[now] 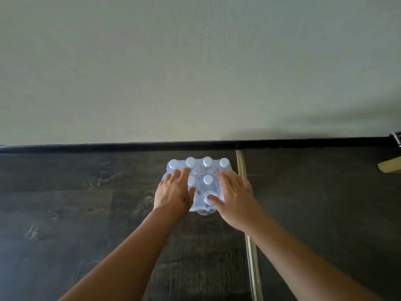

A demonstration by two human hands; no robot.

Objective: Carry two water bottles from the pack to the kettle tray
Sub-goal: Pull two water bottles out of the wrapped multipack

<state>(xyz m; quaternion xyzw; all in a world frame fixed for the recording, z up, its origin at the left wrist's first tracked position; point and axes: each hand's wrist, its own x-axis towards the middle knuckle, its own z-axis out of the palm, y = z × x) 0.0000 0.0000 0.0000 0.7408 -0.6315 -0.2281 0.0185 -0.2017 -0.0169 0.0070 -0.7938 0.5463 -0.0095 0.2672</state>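
Plain pale wall fills upper half, w/ faint vertical brush texture. Black skirting runs along its base. Dark wood-grain floor below. Light wood strip crosses floor front to back, right of centre. Pale wood block and a metal fitting at right edge. Soft shadow on wall's lower right.

I see the pack on the floor just before the wall, my left hand and right hand on top, a floor strip just right.
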